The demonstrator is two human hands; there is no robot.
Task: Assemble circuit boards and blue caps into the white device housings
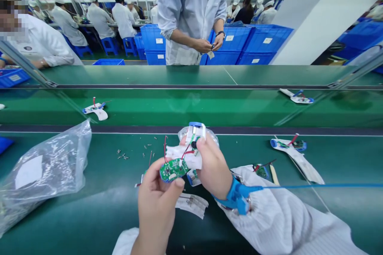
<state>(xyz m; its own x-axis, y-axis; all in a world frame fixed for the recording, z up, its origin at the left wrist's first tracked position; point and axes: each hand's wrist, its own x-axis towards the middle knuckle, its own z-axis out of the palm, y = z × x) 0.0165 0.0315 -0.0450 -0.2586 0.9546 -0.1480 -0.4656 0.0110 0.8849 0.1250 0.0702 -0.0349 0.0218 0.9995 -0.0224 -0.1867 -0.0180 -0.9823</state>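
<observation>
Between the thumb and fingers of my left hand (157, 203) is a small green circuit board (173, 169) with a blue edge. My right hand (214, 167) grips a white plastic housing (194, 158) with a blue end and a round black part. Thin red and black wires run between the board and the housing. Around my right wrist sits a blue wrist strap (236, 195) with a cord leading right. Below my hands lies a curved white shell piece (193, 205). Another blue-and-white part (194, 177) is partly hidden behind my hands.
A clear plastic bag (50, 167) lies at left, near scattered small screws (122, 154). At right rest a white housing with wires (299, 155) and another board (261, 170). Two assemblies (97, 109) (297, 96) lie on the green belt (191, 105). Across it stands a person (193, 20).
</observation>
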